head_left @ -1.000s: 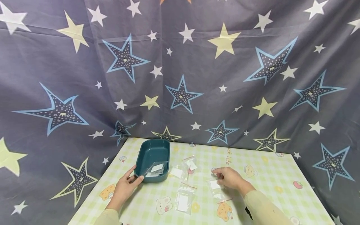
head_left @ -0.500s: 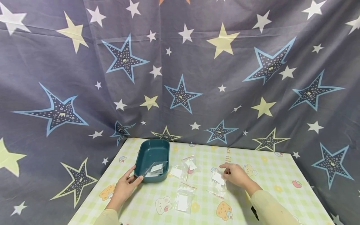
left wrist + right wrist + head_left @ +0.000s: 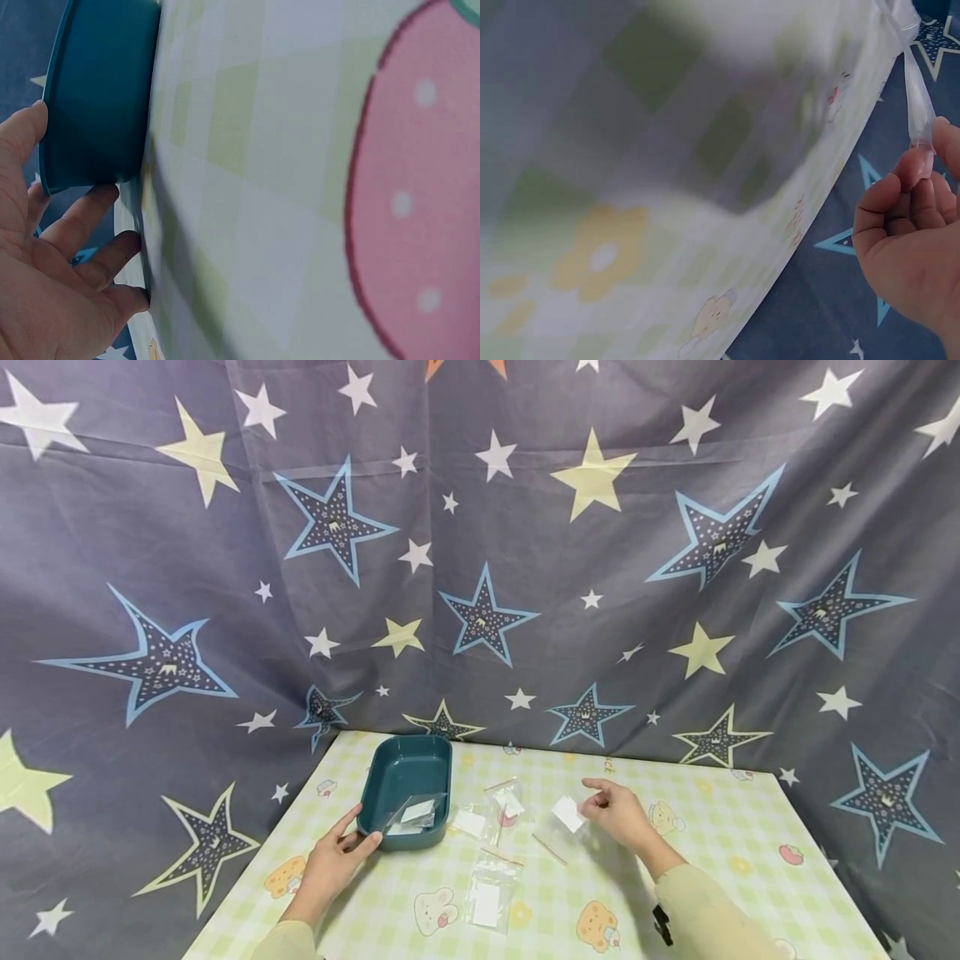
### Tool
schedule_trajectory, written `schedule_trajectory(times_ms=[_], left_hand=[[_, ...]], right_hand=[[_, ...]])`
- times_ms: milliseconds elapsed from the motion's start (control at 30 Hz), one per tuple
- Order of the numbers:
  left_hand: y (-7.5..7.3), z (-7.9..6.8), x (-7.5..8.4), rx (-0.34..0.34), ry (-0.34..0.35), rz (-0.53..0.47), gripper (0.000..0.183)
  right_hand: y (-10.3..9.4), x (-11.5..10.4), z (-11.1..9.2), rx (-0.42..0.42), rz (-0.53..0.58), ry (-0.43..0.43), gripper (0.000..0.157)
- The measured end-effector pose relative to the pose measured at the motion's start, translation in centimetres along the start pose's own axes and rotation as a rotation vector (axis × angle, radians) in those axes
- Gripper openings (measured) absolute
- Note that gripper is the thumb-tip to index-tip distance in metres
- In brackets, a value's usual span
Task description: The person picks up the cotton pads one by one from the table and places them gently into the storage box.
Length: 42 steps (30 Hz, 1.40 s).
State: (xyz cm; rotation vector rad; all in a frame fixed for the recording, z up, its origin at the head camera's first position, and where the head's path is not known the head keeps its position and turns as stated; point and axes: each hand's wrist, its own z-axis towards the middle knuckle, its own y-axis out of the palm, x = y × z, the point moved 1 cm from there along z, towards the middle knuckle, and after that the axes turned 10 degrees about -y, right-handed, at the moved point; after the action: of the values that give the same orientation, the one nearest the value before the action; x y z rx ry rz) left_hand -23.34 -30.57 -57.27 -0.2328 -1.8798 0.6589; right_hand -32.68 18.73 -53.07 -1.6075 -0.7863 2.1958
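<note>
My left hand (image 3: 335, 860) holds the near left corner of a teal plastic box (image 3: 411, 768). In the left wrist view, the thumb is at the box's rim and the other fingers spread along its outside. Inside the box lie small clear bags with white labels (image 3: 417, 812). My right hand (image 3: 621, 817) pinches one edge of a clear zip-lock bag (image 3: 567, 814) between thumb and forefinger, raised over the table. A white label shows in that bag, and its red-lined end points toward the near left. The right wrist view shows the bag (image 3: 919, 101) stretching away from the fingertips.
Between the box and my right hand, more zip-lock bags lie on the table: a pair side by side (image 3: 471, 821) and one nearer me (image 3: 489, 897). A green checked cloth (image 3: 675, 902) with cartoon prints covers the table. A star-patterned curtain (image 3: 525, 568) hangs behind it.
The right hand has lifted the zip-lock bag, first shifting right, then rising a little; the bag has swung round so its red-lined end points left. The left hand and box have stayed put.
</note>
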Motion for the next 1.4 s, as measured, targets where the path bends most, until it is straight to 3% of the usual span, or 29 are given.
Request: schedule_trajectory(times_ms=[233, 633, 933, 1400], left_hand=[[0.0, 0.0, 0.0, 0.002, 0.005, -0.005, 0.086], [0.2, -0.3, 0.0, 0.005, 0.023, -0.016, 0.086], [0.1, -0.3, 0.1, 0.015, 0.027, -0.012, 0.084], [0.0, -0.1, -0.1, 0.022, 0.036, -0.008, 0.084]], right_hand=[[1.3, -1.7, 1.2, 0.015, 0.138, 0.037, 0.052], [3.0, -4.4, 2.5, 0.051, 0.286, 0.058, 0.033], [3.4, -5.3, 3.5, 0.089, 0.378, 0.056, 0.034], [4.8, -7.0, 4.7, 0.088, 0.473, -0.012, 0.037]])
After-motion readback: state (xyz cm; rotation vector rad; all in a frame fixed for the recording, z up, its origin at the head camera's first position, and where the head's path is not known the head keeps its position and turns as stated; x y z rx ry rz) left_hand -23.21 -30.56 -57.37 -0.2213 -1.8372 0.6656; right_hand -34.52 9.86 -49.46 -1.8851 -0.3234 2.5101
